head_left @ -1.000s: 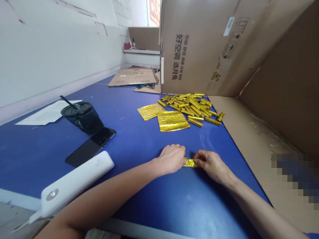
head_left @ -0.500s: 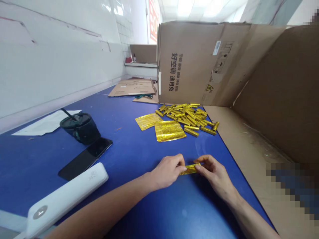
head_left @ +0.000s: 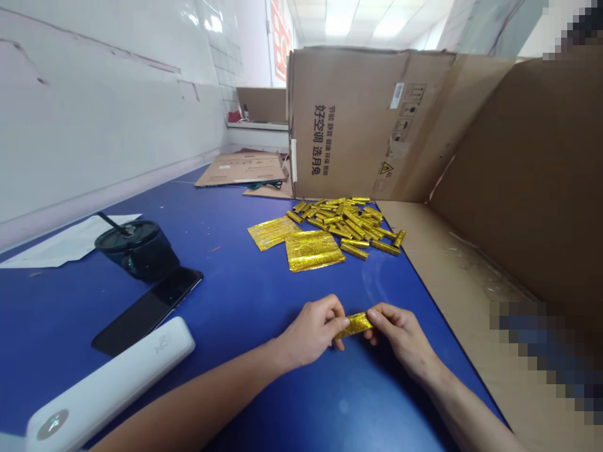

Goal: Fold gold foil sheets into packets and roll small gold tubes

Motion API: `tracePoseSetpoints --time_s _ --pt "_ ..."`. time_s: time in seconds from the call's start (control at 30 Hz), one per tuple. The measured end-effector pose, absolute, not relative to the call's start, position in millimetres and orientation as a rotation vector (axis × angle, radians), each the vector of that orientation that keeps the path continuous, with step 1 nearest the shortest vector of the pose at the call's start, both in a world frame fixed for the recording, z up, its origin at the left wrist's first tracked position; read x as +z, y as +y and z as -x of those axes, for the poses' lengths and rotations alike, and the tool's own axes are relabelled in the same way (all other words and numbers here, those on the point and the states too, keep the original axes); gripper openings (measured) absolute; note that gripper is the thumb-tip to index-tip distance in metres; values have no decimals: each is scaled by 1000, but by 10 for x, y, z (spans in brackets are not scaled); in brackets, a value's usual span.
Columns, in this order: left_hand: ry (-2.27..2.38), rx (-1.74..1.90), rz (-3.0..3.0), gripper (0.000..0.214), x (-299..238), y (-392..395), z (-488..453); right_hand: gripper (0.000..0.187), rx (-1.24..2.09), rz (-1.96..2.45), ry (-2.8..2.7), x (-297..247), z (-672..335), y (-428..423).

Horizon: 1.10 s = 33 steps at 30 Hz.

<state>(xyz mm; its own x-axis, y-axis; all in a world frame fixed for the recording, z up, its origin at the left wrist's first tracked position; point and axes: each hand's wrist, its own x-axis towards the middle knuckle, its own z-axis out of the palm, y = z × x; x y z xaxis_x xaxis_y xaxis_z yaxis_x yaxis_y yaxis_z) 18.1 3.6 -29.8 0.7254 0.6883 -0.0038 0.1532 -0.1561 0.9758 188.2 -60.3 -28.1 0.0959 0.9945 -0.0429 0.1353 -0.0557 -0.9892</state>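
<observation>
Head view: our left hand [head_left: 311, 333] and right hand [head_left: 400, 336] hold a gold foil strip [head_left: 353, 325] by its two ends, the fingers [head_left: 340, 323] pinched on it to keep it taut above the blue table [head_left: 301, 408], just below the pile of rolled foil pieces [head_left: 346, 221].

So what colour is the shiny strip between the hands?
The folded foil strip is shiny, crinkled gold, seen best in the head view.
</observation>
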Motion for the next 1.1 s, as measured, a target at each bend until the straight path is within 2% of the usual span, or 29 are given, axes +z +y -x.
tracePoseSetpoints --time_s 0.2,0.43,0.73,0.93,1.1 --pt "528 276 -1467 30 -265 96 -167 30 1164 1365 -1231 -297 -1898 -608" --pt "548 5 -1416 21 -199 125 -129 29 1289 1306 -1165 -292 -1906 -590" --pt "705 81 -1484 18 -251 76 -183 29 1225 1349 -1110 -358 -1885 -584" --pt "719 208 -1584 4 -276 3 -194 31 1122 1394 -1039 -375 -1828 -584" --pt "687 331 -1839 15 -256 -54 -179 31 1042 1437 -1003 -379 -1813 -589"
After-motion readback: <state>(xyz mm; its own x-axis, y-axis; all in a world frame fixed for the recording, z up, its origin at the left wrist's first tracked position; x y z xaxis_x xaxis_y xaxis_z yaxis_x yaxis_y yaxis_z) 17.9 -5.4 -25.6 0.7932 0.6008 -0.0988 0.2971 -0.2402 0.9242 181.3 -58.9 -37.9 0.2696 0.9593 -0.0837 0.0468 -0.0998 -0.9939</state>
